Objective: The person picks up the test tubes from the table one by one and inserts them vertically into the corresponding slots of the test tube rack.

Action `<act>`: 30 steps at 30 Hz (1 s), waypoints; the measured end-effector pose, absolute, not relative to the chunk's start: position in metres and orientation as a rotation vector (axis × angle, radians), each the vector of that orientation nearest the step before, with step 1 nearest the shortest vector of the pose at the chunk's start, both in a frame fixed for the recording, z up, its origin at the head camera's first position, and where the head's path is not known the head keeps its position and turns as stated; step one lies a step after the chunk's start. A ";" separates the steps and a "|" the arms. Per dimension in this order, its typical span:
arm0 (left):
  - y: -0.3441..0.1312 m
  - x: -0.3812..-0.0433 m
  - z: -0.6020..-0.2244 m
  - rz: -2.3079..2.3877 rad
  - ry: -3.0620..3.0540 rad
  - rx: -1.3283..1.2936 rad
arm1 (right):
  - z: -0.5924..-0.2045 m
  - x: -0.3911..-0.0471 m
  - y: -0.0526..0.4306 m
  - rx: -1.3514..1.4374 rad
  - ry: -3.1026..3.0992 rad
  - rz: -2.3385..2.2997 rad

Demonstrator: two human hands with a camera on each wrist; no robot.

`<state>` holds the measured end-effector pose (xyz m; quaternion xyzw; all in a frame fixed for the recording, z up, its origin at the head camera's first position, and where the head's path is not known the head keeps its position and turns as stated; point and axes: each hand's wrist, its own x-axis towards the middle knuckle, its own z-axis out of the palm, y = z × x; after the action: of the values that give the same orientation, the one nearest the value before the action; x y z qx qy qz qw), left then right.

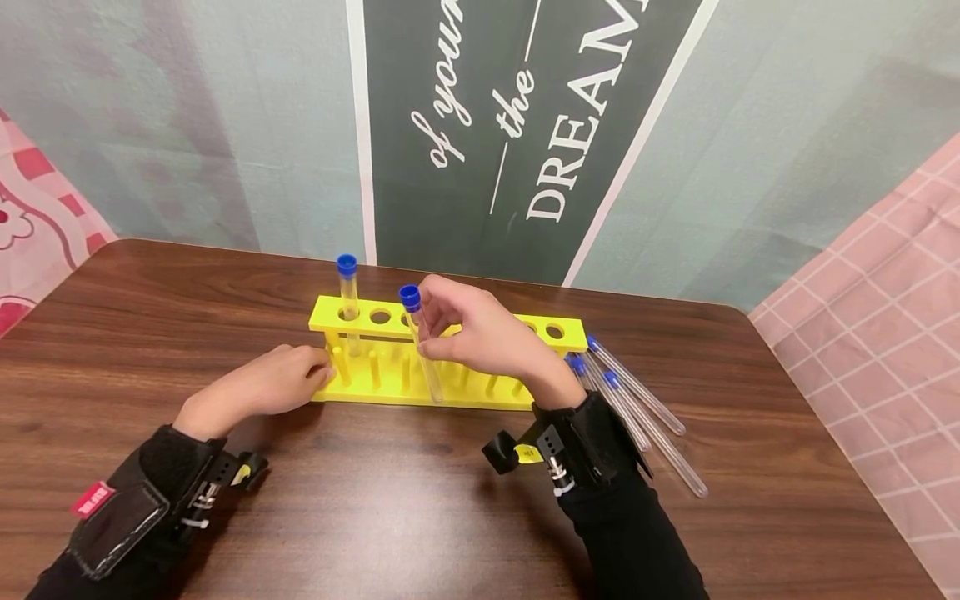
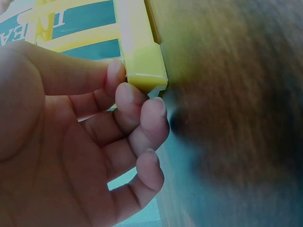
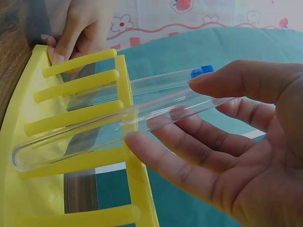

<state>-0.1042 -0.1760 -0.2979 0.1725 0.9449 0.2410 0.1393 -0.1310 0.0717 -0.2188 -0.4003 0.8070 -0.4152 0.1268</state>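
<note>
A yellow test tube rack (image 1: 450,396) stands on the table, with a row of round holes in its top bar and upright pegs below. My left hand (image 1: 288,379) pinches the left end of its base between thumb and curled fingers; the base corner (image 2: 147,71) shows at the fingertips in the left wrist view. My right hand (image 1: 480,329) holds a clear test tube (image 1: 429,367) with a blue cap, thumb on one side and fingers on the other. This tube slants in front of the rack, its rounded bottom near the base. Another blue-capped tube (image 1: 348,287) stands in the leftmost hole.
Several loose blue-capped test tubes (image 1: 652,425) lie on the brown wooden table (image 1: 360,508) at the rack's right, partly behind my right wrist. A hanging cloth (image 1: 292,125) with lettering rises behind the table. Pink checked cloth (image 1: 885,333) borders the right side.
</note>
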 end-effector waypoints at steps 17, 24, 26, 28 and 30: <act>-0.177 -0.105 -0.298 0.693 2.749 0.527 | -0.220 -0.143 0.064 -1.034 2.363 -1.229; -0.177 -0.106 -0.297 0.694 2.735 0.528 | -0.221 -0.147 0.062 -1.036 2.398 -1.214; -0.177 -0.106 -0.297 0.692 2.737 0.531 | -0.220 -0.147 0.062 -1.032 2.395 -1.223; -0.178 -0.106 -0.297 0.692 2.738 0.534 | -0.219 -0.147 0.061 -1.034 2.389 -1.241; -0.178 -0.106 -0.297 0.690 2.741 0.534 | -0.218 -0.147 0.061 -1.038 2.381 -1.260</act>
<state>-0.1056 -0.1777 -0.2967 0.1841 0.9445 0.2378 0.1322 -0.1474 0.0606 -0.2181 -0.3565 0.8182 -0.4328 0.1269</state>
